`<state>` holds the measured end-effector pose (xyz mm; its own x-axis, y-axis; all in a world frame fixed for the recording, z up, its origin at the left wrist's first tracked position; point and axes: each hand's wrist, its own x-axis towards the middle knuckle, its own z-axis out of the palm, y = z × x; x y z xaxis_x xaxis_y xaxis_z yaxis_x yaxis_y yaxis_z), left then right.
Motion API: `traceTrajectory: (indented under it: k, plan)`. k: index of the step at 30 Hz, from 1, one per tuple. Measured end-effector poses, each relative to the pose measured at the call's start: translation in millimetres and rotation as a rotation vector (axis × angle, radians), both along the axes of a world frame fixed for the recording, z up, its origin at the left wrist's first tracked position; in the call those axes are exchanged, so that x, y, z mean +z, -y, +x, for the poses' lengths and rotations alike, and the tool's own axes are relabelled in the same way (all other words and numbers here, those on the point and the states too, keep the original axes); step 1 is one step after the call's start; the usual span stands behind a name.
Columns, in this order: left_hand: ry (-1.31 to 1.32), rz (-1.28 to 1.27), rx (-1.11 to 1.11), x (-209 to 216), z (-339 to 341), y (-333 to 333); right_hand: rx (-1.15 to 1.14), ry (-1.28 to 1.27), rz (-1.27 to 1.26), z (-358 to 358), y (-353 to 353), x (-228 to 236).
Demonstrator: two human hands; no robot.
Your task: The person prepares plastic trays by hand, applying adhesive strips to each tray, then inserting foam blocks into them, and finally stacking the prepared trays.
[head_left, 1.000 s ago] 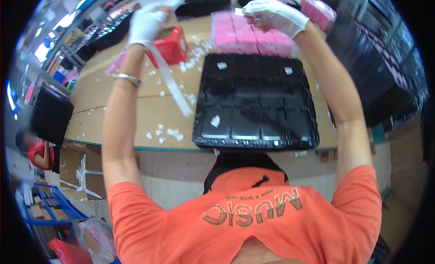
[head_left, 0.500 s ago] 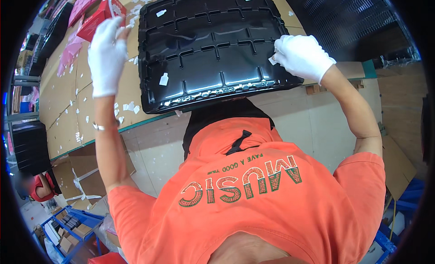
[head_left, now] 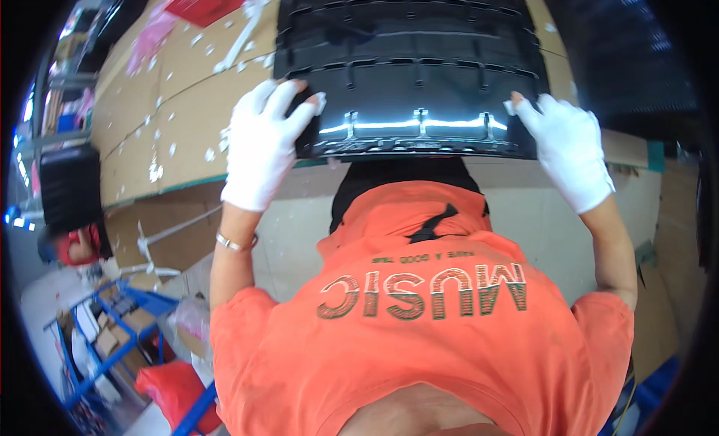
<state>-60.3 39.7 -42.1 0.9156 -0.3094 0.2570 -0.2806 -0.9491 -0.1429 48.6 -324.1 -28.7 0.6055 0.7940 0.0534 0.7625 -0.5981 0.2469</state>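
Note:
A glossy black moulded plastic tray with raised ribs lies in front of me, its near edge by the table edge. My white-gloved left hand reaches over its near left corner, fingers apart, with bare tips showing. One of those fingertips touches a small white label on the tray. Across from it, my white-gloved right hand is at the near right corner. A bare fingertip there touches another small white label. Neither hand visibly grips the tray, though some right fingertips are hidden.
Brown cardboard covers the table, scattered with white scraps. A white strip and a red box lie left of the tray. Dark ribbed panels stand right. Behind at left are a blue cart and a person in red.
My left hand has come down from above the table to the tray's near left corner. My right hand stays by the tray's right side. The whole view has shifted.

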Motion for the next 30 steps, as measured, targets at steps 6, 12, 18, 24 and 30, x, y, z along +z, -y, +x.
traceTrajectory:
  k: [6, 12, 18, 24, 30]
  plan:
    - [-0.033, -0.002, 0.028, -2, -9, 4, 0.014, -0.017, -0.085, -4, 6, 9]
    - [0.011, 0.023, 0.073, -4, -1, 4, 0.003, 0.076, -0.009, 2, 7, -4]
    - [-0.092, -0.210, 0.163, 6, -4, -4, 0.019, -0.371, 0.236, -4, 19, 11]
    - [-0.221, -0.296, 0.136, 7, 29, -18, -0.105, -0.456, 0.345, 8, 23, 4]
    - [-0.391, -0.356, 0.107, 11, 40, -17, -0.141, -0.517, 0.436, 12, 23, -2]
